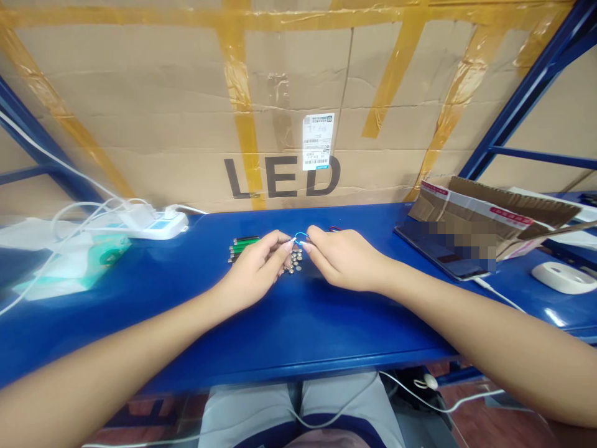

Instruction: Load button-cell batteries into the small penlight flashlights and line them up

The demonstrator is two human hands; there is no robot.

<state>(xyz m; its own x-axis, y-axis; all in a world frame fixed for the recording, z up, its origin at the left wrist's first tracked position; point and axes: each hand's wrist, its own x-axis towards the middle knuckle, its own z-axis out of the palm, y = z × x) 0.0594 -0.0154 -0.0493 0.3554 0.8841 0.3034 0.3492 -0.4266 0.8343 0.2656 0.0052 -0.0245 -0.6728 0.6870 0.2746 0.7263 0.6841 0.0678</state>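
Note:
My left hand (pixel 256 267) and my right hand (pixel 349 258) meet over the middle of the blue table (pixel 298 330). Between their pinched fingertips bends a thin blue cord (pixel 301 234), one part in each hand. Whether it is wire or string I cannot tell. Just below lies a cluster of small round silvery pieces (pixel 297 261), partly hidden by my left fingers. Several green and dark sticks with metal ends (pixel 240 247) lie side by side, left of my left hand. A bit of red cord (pixel 334 229) shows behind my right hand.
At left stand a white power strip (pixel 163 225) with cables and a soft tissue pack (pixel 88 264). To the right are a phone (pixel 438 255) on a charging cable, an open cardboard box (pixel 480 214) and a white mouse (pixel 564 277). Behind rises a large carton (pixel 186 124).

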